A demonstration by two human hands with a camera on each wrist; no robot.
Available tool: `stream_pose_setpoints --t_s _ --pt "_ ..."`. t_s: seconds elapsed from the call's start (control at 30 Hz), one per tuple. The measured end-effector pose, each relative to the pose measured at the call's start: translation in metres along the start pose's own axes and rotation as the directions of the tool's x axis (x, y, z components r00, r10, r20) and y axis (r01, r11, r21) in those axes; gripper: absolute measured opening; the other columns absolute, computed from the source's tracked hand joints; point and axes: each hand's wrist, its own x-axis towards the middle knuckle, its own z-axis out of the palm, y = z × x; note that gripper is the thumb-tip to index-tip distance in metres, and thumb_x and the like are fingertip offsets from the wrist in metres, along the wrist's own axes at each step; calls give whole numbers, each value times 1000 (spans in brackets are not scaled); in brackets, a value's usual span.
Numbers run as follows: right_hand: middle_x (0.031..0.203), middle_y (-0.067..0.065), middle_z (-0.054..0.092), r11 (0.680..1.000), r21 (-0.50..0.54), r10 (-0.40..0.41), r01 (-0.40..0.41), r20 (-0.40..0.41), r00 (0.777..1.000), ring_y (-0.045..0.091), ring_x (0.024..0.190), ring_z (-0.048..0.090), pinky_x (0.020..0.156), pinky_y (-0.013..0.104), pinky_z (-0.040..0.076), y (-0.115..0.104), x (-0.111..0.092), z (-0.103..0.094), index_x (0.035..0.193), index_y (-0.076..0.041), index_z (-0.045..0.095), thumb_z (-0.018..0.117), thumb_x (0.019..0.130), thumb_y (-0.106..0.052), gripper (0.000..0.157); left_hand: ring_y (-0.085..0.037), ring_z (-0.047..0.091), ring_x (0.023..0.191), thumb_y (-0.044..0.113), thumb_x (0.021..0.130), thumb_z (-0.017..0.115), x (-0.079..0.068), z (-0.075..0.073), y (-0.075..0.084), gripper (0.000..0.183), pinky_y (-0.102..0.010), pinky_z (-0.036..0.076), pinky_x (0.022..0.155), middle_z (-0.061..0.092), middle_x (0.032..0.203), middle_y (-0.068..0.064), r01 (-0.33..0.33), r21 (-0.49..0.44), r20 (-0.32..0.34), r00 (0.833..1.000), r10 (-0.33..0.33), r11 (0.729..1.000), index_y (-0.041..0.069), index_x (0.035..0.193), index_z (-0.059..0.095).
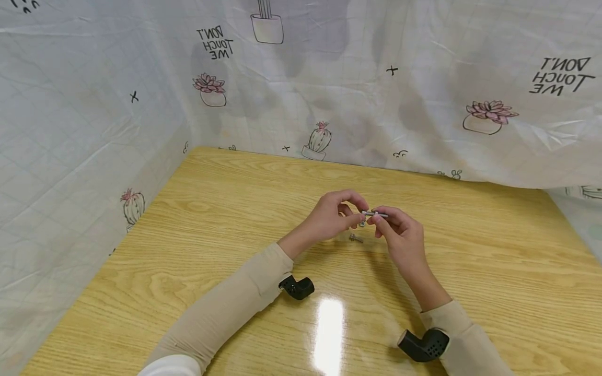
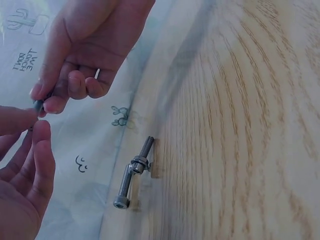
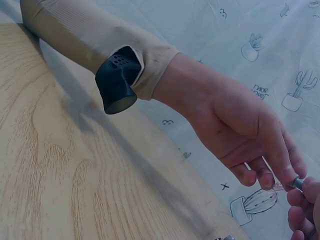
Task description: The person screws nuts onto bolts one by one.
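Observation:
My left hand (image 1: pixel 336 216) and right hand (image 1: pixel 403 237) meet above the table, fingertips close together. Between them lies a thin silver bolt (image 1: pixel 382 214), held roughly level and pinched from both sides. In the right wrist view a short piece of the bolt (image 3: pixel 297 183) shows between the fingertips; the rest is covered by fingers. A small shiny metal piece (image 1: pixel 362 224) appears just under the left fingertips. On the tabletop below are a bolt with a nut or washers on it (image 2: pixel 140 164) and a socket-head bolt (image 2: pixel 121 202), lying nearly end to end.
The wood-grain table (image 1: pixel 226 209) spreads around both arms, with a bright light reflection (image 1: pixel 328 334) near its front. Behind and at the left hangs a white printed sheet (image 1: pixel 301 78). Black wrist cameras (image 1: pixel 296 287) stick out from both beige sleeves.

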Motion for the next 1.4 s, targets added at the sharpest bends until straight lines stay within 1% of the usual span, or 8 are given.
stream_pose_setpoints --t_s 0.07,0.3,0.4,0.53,0.7,0.8,1.07,1.4 --pt "82 -11 70 1000 -1 3 -3 3 1000 6 63 56 62 17 50 0 0 -1 107 8 63 60 95 -8 20 -34 67 84 12 92 66 1 0 0 16 -26 48 57 62 112 -5 -2 -11 9 1000 2 1000 11 108 65" --pt "83 -13 70 1000 -2 0 0 0 1000 5 64 57 62 17 50 1 2 -3 108 8 63 59 95 -8 20 -41 65 83 23 98 57 3 2 1 19 -51 55 75 64 105 -11 25 -43 53 998 -23 999 11 113 62" --pt "84 -9 71 1000 -2 -4 4 4 1000 5 64 58 62 17 50 1 3 -4 108 9 63 59 96 -7 21 -39 65 81 23 100 54 4 3 2 20 -53 54 76 66 102 -14 30 -40 43 999 -28 999 10 113 62" --pt "84 -4 72 1000 3 1 -1 12 1000 6 63 57 62 17 50 1 4 -5 108 8 63 60 95 -8 20 -36 67 82 17 98 57 4 2 3 16 -41 56 71 65 105 -9 19 -12 16 1000 -19 1000 11 112 63" --pt "83 -9 71 1000 -1 11 -11 23 1000 6 63 56 63 17 50 1 5 -6 108 7 63 60 95 -9 20 -27 68 83 9 94 62 4 2 4 17 -23 50 60 63 112 -4 -6 -1 6 1000 6 1000 12 110 64" --pt "83 -10 70 1000 2 14 -14 27 1000 6 64 56 63 17 50 1 6 -7 108 7 63 60 96 -9 21 -24 68 83 9 93 63 5 2 4 18 -24 49 59 63 113 -3 -7 3 7 1000 7 1000 12 111 63" --pt "82 -10 71 1000 9 12 -13 24 1000 5 63 57 62 17 50 1 8 -8 108 7 63 59 96 -8 20 -34 68 80 25 99 56 8 3 5 19 -29 51 62 66 99 -6 64 1 -16 998 -64 998 11 109 64" --pt "84 -11 70 1000 -9 23 -23 48 999 6 64 56 64 18 50 1 11 -11 109 6 63 59 96 -10 21 -24 68 87 12 91 67 8 3 6 15 -32 55 66 63 108 0 -3 3 -34 999 3 1000 14 106 65"
